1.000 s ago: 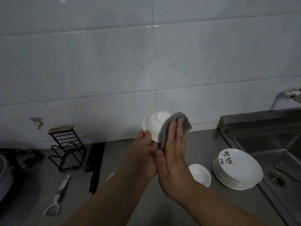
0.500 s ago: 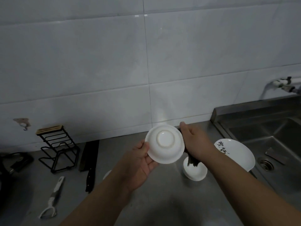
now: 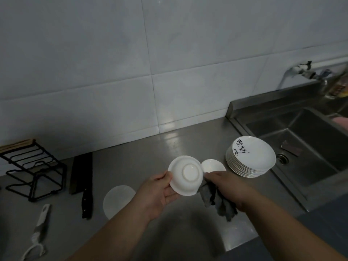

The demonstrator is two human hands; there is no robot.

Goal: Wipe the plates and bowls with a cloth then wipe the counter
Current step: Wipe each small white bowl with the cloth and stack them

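Nearest: left hand (image 3: 160,192), thumb and fingers clamped on the rim of a small white ceramic bowl (image 3: 185,175), held above the surface w/ foot ring toward the camera, inside turned away. Right hand (image 3: 228,185), fingers curled round a bunched grey cloth (image 3: 218,203) hanging below it, just beside the bowl's right rim; cloth-to-bowl contact: cannot tell. Step judged: wiping this bowl. To do well: spread cloth flat over the fingers, not bunched; turn bowl w/ left hand; cover foot ring, outer wall, then inside; keep grip firm, as glazed ware prob. slips if damp. Further out: pale round dish (image 3: 119,200) on the grey steel surface (image 3: 150,147), left of the hands; second small white bowl (image 3: 213,165), upright; stack of white plates w/ black brush lettering (image 3: 251,157), beside the steel sink (image 3: 273,127). Which pcs are already wiped: cannot tell.
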